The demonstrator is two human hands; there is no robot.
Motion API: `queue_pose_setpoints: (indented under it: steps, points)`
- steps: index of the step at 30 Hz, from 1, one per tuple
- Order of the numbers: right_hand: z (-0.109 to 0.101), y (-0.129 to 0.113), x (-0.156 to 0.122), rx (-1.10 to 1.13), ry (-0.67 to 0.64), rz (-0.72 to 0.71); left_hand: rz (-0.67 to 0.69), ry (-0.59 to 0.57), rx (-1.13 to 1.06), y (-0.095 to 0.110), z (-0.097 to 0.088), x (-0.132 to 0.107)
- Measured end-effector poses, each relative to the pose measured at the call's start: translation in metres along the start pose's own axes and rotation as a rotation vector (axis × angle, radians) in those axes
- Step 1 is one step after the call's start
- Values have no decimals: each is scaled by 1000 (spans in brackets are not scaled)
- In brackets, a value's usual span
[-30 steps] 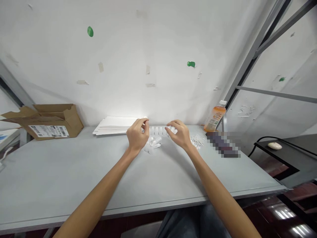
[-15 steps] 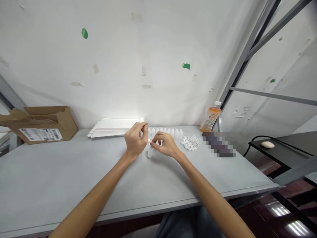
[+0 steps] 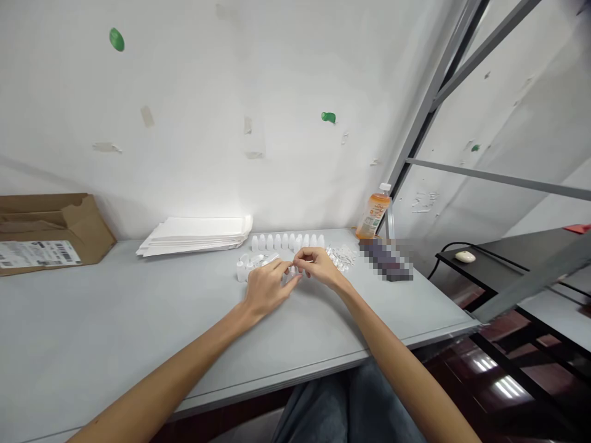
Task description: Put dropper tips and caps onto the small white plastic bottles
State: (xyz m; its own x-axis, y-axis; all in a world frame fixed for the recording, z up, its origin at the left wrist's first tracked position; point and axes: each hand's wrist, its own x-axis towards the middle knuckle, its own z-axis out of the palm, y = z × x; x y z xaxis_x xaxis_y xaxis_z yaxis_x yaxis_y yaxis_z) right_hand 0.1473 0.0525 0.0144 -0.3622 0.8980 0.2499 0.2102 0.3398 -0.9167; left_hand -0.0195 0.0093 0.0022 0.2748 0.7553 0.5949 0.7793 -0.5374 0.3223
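Apparently mid-batch: one small bottle [image 3: 292, 271] worked between both hands

Status: small bottle sits just above the front-middle of the bench, left hand [image 3: 270, 284] curled round it, thumb on the near side. Right hand [image 3: 317, 268] is narrow, fingertips drawn close together at the bottle's top. Can't tell whether they pinch a small part; too small to resolve.

Progress, my read: partway. A row of white bottles [image 3: 285, 242] stands upright along the wall side, roughly in line. Can't tell if those are finished or waiting; tops too small to judge. Not done: the piece in hand, plus whatever the loose stock covers. That's a spread of small white parts [image 3: 345, 257] beyond the right hand, and a cluster of white pieces [image 3: 270, 259] behind the left hand, with a bottle [image 3: 241, 272] upright at its left end. No exact count from this view.

Surface: pale grey table [image 3: 138, 344]. Far edge carries a stack of white sheets or envelopes [image 3: 198, 235], cardboard box [image 3: 87, 224] at far left with a label, cut by the frame. Right side: orange drink bottle [image 3: 373, 214] near the wall, dark pixelated item [image 3: 386, 261] in front of it.

Room: white wall [image 3: 198, 80] with tape scraps and green marks, grey metal frame [image 3: 431, 114] on the right, black side desk [image 3: 512, 243] bearing a pale mouse [image 3: 465, 256]. Dark red glossy floor [image 3: 498, 369].
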Motion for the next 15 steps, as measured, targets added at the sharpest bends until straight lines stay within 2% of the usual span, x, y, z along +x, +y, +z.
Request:
queue_pose_setpoints:
  steps: [3, 8, 15]
  points:
    - [0, 0, 0, 24, 9, -2, -83, -80, -1, 1, 0, 1]
    - [0, 1, -1, -1, 5, -15, -185, -120, -78, 2, -2, 5]
    - [0, -3, -4, 40, -42, -3, -173, -162, -188, 0, -4, 7]
